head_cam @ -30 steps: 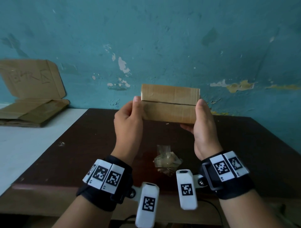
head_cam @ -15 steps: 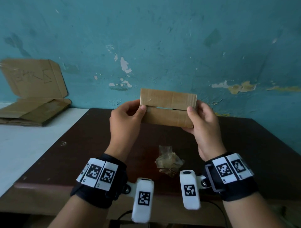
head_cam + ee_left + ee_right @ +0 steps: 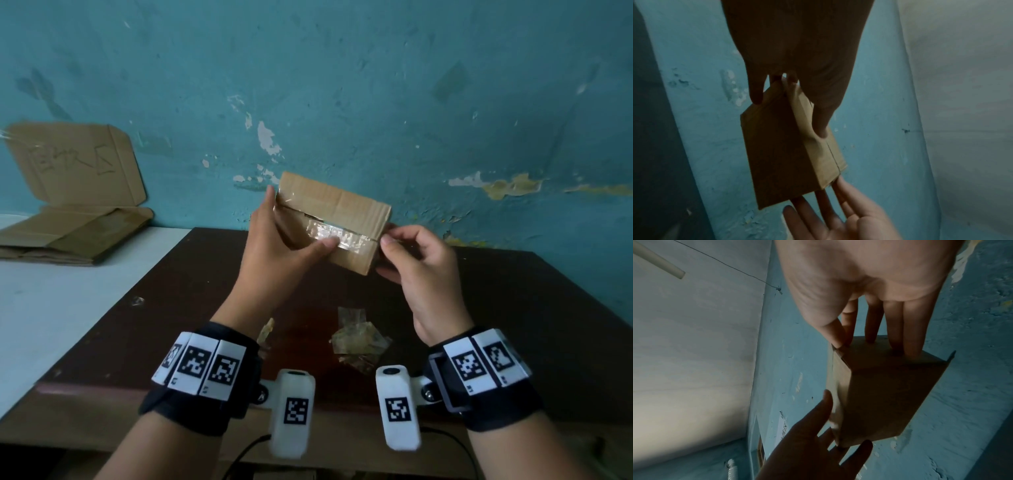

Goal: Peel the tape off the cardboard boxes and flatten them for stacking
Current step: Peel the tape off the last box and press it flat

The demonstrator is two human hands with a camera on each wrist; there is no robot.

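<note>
We hold a small brown cardboard box (image 3: 334, 222) in the air, above the far part of a dark brown wooden table (image 3: 513, 308) and in front of a blue-green painted wall (image 3: 342, 85). The box is tilted, with its left end higher than its right end. It lies between our two hands.

Our left hand (image 3: 277, 240) grips the left end of the box. The thumb (image 3: 320, 245) lies across the near face and its tip touches a strip of clear shiny tape (image 3: 337, 236), which runs along the seam between the two flaps. In the left wrist view the other fingers (image 3: 756, 91) reach around the far side of the box, so this hand is clamped on it.

Our right hand (image 3: 421, 270) is at the right end of the box. The thumb and forefinger are brought together just at the right corner, where the tape ends. Whether they already pinch the tape end, we cannot tell. In the right wrist view the other fingertips (image 3: 898, 340) press against the end face of the box (image 3: 879, 394).

On the table, under the hands and nearer to us, lies a crumpled heap of peeled clear tape (image 3: 358, 339). At the far left, on a white surface (image 3: 51, 308), lie some flattened brown cardboard boxes (image 3: 68, 233), and one flap stands against the wall. Both wrists wear black bands with white marker tags.
</note>
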